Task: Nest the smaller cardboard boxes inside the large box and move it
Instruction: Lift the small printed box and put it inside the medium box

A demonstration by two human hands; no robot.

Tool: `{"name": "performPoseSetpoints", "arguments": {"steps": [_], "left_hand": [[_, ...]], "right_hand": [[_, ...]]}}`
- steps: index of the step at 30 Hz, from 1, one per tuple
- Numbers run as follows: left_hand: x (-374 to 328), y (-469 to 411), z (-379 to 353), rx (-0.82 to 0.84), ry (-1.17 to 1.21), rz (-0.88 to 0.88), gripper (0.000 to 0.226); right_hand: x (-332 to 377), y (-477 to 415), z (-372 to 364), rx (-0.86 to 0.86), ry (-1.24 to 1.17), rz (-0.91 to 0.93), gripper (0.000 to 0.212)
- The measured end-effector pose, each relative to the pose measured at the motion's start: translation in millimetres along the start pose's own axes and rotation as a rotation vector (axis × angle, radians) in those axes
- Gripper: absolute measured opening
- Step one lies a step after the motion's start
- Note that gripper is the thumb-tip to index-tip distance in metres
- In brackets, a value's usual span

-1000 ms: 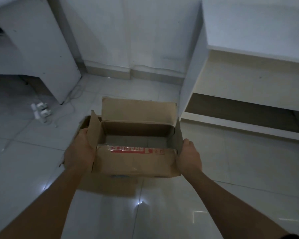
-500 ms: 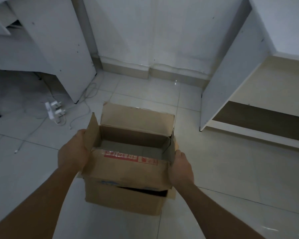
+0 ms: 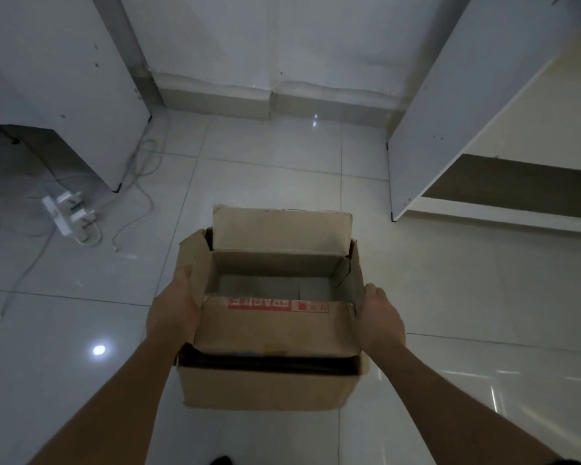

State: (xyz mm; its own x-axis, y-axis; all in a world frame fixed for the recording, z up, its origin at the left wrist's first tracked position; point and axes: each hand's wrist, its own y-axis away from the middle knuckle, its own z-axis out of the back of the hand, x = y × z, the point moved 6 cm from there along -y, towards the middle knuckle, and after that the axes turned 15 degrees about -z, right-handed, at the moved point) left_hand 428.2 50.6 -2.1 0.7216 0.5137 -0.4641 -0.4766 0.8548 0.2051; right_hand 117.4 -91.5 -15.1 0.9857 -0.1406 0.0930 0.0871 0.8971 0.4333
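1. The smaller cardboard box (image 3: 275, 327) is brown and open at the top, with its far flap (image 3: 280, 231) standing up and the side flaps raised.
2. On its near wall there is a red "FRAGILE" label (image 3: 259, 303), printed upside down from this view, with small handling symbols next to it.
3. The inside of this box shows a pale bottom; I see nothing in it.
4. The lower part of the box sits inside the large cardboard box (image 3: 265, 391), whose near wall shows below a dark gap between the two boxes.
5. The left hand (image 3: 173, 313) presses flat on the left wall of the smaller box, fingers wrapped around the side.
6. The right hand (image 3: 379, 320) grips the right wall in the same way, so both hands hold the box between them.
7. Both boxes are over the glossy white tiled floor (image 3: 450, 297), near the centre of the view; whether the large box touches the floor I cannot tell.
8. To the left a white power strip (image 3: 69, 216) with cables lies on the floor.
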Motion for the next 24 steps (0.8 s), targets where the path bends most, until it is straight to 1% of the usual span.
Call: {"name": "performPoseSetpoints", "arguments": {"steps": [2, 5, 7, 8, 10, 13, 16, 20, 24], "left_hand": [[5, -6, -7, 0.007, 0.02, -0.024, 0.03], [12, -12, -21, 0.059, 0.049, -0.064, 0.03], [19, -16, -32, 0.067, 0.062, -0.082, 0.027], [25, -19, -37, 0.061, 0.032, -0.089, 0.028], [37, -24, -51, 0.077, -0.119, -0.126, 0.038], [50, -28, -76, 0.114, -0.367, -0.201, 0.05], [64, -31, -94, 0.163, -0.494, -0.21, 0.056], [77, -32, -109, 0.245, -0.547, -0.177, 0.068], [84, -32, -110, 0.286, -0.414, -0.087, 0.087]], "right_hand": [[1, -3, -11, -0.028, 0.08, 0.023, 0.021], [3, -7, -30, -0.099, 0.232, 0.075, 0.024], [4, -11, -41, -0.13, 0.287, 0.084, 0.027], [5, -14, -47, -0.134, 0.303, 0.084, 0.029], [4, -20, -60, -0.128, 0.321, 0.074, 0.031], [3, -29, -79, -0.12, 0.355, 0.06, 0.026], [-2, -36, -99, -0.103, 0.398, 0.026, 0.026], [-11, -41, -119, -0.077, 0.418, -0.007, 0.031], [-16, -45, -125, -0.022, 0.373, -0.027, 0.048]]}}
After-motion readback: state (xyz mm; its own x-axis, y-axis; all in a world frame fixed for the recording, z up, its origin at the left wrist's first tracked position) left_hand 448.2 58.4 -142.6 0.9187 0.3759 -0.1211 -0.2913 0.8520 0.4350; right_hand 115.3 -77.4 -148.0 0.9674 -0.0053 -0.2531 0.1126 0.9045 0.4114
